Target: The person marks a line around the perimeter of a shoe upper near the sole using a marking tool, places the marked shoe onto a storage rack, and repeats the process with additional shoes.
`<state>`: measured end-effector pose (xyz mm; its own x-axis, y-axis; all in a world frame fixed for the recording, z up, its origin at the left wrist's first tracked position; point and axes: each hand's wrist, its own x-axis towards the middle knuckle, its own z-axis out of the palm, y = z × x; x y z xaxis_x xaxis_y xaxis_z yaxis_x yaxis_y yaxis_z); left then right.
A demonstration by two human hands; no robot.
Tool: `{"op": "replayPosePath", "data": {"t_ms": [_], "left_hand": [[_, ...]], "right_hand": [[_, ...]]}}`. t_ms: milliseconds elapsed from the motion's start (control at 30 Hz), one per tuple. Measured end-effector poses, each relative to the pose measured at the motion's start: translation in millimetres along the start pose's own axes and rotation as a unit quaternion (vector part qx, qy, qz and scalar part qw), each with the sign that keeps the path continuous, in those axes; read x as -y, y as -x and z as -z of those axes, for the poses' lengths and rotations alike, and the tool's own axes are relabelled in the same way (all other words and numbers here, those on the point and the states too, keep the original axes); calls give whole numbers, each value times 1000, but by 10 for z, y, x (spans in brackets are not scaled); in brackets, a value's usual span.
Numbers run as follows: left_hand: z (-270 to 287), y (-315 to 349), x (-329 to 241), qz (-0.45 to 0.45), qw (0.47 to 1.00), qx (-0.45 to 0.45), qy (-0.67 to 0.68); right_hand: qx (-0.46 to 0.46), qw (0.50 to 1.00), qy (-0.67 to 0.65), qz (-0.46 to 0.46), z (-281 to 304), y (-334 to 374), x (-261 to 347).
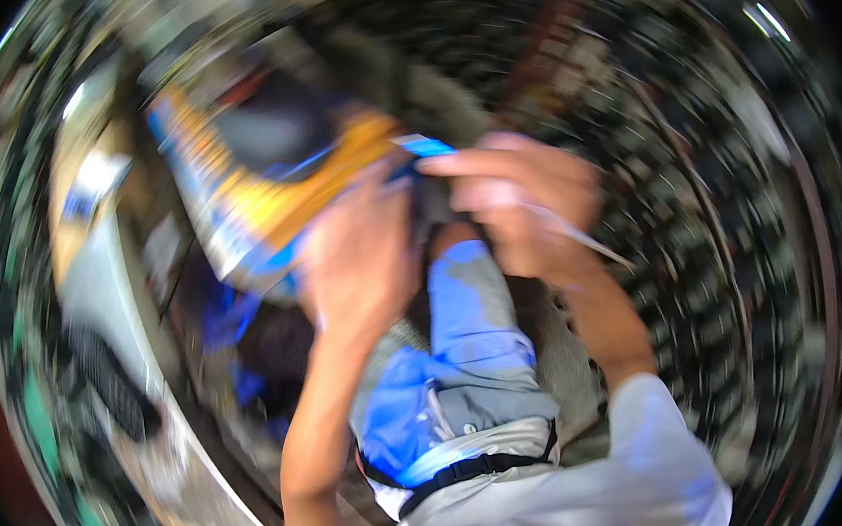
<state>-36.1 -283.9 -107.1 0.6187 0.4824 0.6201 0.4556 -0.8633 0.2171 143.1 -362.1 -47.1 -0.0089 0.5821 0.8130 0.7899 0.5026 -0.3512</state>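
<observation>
Motion blurs most of the picture. My left hand (360, 253) is at the near right corner of a yellow-orange and blue carton (246, 203); its fingers are smeared, so I cannot tell whether it grips the carton. A dark rounded thing (274, 126) is on or in the carton. To the right, my right hand (525, 194) has its fingers curled around a thin pale stick-like thing (589, 242), whose end sticks out below the palm. A small bright blue piece (423, 146) shows at the index fingertip; whether the two are joined cannot be made out.
Rows of dark small parts (672, 151) fill the right side. At the left runs a pale bench edge (191, 443) with a black ridged object (111, 380) and a white-and-blue packet (97, 183). My legs in blue-grey trousers (475, 308) are below my hands.
</observation>
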Motion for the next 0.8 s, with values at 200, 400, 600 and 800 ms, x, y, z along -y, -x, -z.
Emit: {"op": "replayPosePath", "data": {"t_ms": [200,400,600,800], "left_hand": [[-520,-47,-180,-27,987,-64,-145],[-954,-85,-253,-100,975,-100,-174],[-536,-41,-168,-81,982,-89,-144],[38,205,232,-57,974,-218,15]], "right_hand": [[85,989,76,100,-221,-350,256],[89,983,110,115,-321,-479,137],[108,980,141,94,-214,-454,159],[101,991,26,88,-380,-454,229]]}}
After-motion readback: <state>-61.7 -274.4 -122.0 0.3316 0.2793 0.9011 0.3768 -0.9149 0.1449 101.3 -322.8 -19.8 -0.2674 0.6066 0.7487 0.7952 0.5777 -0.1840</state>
